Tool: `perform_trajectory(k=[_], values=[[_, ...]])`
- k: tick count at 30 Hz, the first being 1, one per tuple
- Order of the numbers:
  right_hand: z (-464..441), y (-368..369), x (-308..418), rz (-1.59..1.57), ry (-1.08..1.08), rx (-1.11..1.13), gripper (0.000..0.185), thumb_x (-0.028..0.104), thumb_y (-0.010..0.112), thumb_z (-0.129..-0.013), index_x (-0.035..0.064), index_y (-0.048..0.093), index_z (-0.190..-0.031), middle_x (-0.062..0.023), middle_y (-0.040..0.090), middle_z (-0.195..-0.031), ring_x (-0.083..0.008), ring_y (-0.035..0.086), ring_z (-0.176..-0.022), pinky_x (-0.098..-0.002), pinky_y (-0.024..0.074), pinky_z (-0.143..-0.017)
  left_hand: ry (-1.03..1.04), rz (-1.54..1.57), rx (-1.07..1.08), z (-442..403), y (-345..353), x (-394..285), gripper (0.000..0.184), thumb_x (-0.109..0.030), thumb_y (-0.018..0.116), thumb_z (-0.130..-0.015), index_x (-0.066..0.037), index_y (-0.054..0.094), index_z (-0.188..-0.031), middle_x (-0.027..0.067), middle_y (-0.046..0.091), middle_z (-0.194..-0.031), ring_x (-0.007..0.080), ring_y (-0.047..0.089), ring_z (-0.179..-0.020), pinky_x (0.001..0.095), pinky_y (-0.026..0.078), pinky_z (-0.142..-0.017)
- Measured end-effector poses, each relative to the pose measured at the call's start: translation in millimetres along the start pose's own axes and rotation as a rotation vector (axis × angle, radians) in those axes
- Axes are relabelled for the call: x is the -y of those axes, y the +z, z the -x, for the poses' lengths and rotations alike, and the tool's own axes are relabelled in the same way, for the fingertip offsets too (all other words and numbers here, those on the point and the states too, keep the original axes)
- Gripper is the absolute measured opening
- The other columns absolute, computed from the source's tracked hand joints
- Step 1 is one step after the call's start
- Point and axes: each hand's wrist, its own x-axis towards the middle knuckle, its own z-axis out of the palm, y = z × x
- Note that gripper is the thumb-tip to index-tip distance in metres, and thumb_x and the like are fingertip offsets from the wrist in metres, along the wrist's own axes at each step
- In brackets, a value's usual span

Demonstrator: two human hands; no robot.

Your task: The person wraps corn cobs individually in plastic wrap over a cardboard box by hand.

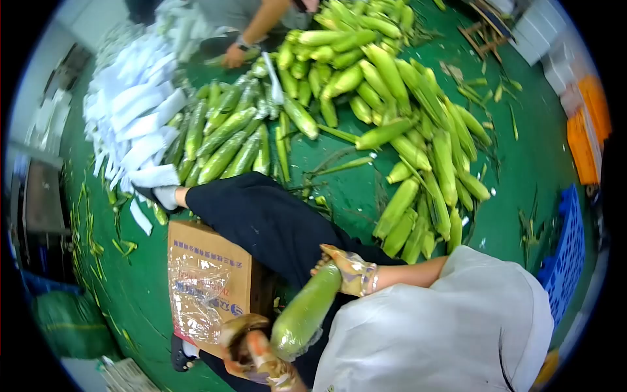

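Observation:
A green ear of corn in its husk (pixel 305 312), with clear film around it, slants above the dark trousers. My right hand (pixel 349 269), in a patterned glove, is closed around its upper end. At the lower end is my left hand (pixel 256 353), also gloved, its curved fingers apart with a dark gap between them; the back of the hand is beside the corn, and whether they touch is unclear. A cardboard box (pixel 245 268) with clear film over its side stands beside my legs.
Husked corn piles (pixel 444 163) cover the green floor ahead, with film-wrapped ears (pixel 225 140) farther left. White sheets (pixel 140 98) lie heaped beyond them. A co-worker's hand (pixel 234 56) reaches in at the top. A blue plastic crate (pixel 565 251) stands at the right.

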Motion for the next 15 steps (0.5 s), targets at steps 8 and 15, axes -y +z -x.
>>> perform_trajectory(k=[8,15], values=[[38.6,31.6,10.2,0.228,0.006,0.084,0.034,0.021,0.051,-0.094,0.0016,0.047,-0.122,-0.0068,0.056,-0.112,-0.0191,0.058,-0.098,-0.0282,0.0490,-0.086,-0.864,1.546,0.567,-67.4,136.3,59.7,0.063,-0.044,0.060,-0.085,0.004,0.046,-0.124,0.0208,0.061,-0.103,0.0363,0.062,-0.088,0.0493,0.051,-0.078],[-11.0,-118.4,217.8,2.472,-0.834,-0.084,0.033,0.026,0.057,-0.086,-0.0004,0.058,-0.106,-0.0075,0.062,-0.082,-0.0224,0.064,-0.071,-0.0311,0.0526,-0.064,-0.523,0.950,0.289,-226.0,210.2,8.5,0.033,-0.030,0.069,-0.082,-0.002,0.056,-0.095,0.0102,0.060,-0.078,0.0170,0.059,-0.061,0.0290,0.050,-0.052]])
